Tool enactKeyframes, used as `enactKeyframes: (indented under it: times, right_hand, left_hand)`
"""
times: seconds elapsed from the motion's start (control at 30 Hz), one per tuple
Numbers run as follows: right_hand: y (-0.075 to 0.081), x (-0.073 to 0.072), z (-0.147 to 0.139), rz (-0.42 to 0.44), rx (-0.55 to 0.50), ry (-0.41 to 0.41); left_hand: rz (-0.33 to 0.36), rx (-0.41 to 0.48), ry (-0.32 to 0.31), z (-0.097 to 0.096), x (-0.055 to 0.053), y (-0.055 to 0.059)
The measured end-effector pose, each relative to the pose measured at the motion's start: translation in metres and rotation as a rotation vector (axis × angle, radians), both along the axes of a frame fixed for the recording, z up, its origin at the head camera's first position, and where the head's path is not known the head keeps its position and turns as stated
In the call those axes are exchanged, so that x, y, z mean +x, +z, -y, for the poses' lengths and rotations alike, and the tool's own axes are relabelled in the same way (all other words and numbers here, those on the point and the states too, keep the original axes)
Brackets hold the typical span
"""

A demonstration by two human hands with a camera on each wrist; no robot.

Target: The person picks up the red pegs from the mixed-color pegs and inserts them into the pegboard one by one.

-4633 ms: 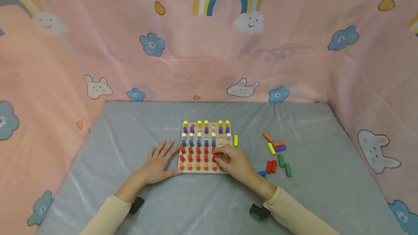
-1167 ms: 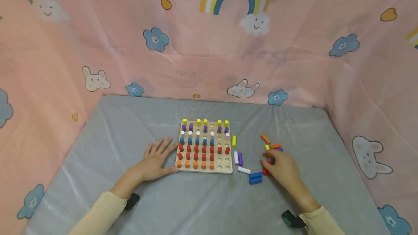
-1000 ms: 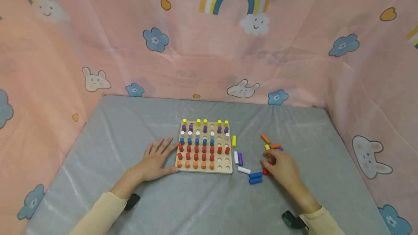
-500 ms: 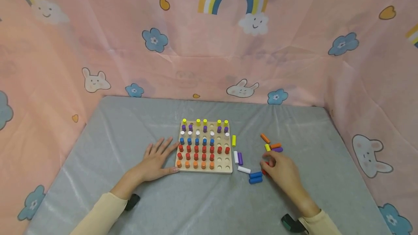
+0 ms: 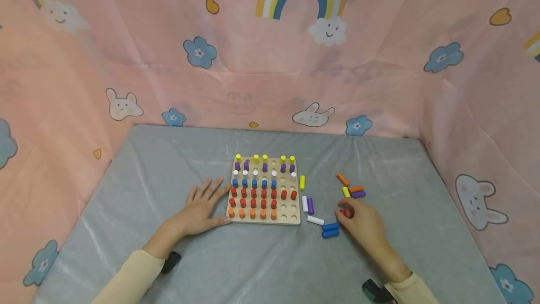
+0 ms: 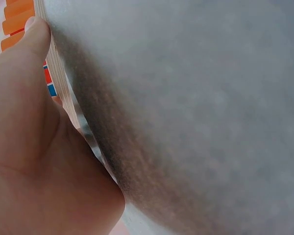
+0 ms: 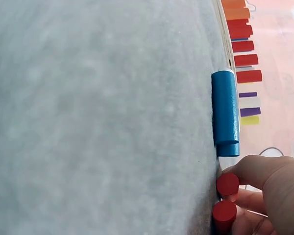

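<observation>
A wooden pegboard holds rows of coloured pegs, with bare holes mostly at its right side. My left hand lies with fingers spread along the board's left edge, the thumb touching its near corner in the left wrist view. To the right of the board, my right hand pinches a red peg between thumb and fingers. A second red peg lies right beside it against the fingers. Two blue pegs lie just left of this hand.
Beyond the right hand lie orange pegs, a yellow peg and a purple peg. Between hand and board are white pegs, another purple peg and another yellow one. Grey cloth covers the table; a patterned pink curtain surrounds it.
My right hand has gone from the board's red rows rightward to the loose pegs, and in the last second has shifted only slightly, fingers closing in on the red pegs. The left hand stays put.
</observation>
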State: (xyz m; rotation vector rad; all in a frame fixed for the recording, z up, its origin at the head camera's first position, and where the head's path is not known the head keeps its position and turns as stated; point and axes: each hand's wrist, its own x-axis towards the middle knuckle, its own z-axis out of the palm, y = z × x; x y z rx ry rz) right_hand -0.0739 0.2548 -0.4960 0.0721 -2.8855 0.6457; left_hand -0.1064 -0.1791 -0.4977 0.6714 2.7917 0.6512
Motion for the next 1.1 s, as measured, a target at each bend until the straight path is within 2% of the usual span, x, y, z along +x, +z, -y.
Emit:
enactKeyframes:
  times: [0.27,0.63,0.9,1.1]
  right_hand:
    - [0.002,-0.002,0.001,0.030,-0.019,0.004]
    - [0.009,-0.005,0.010,-0.044,-0.044,0.044]
    - [0.019,-0.012,0.027,-0.002,-0.059,0.060]
    - [0.022,-0.016,0.041,0.026,-0.107,0.078]
  left_hand:
    - [-0.015,-0.002,-0.006,0.000,-0.001,0.002]
    - [-0.001,0.013,-0.001,0.001,-0.001,-0.002]
    - [-0.020,0.021,-0.009,0.000,-0.003,0.000]
    - [0.003,0.011,-0.001,0.000,-0.001,-0.002]
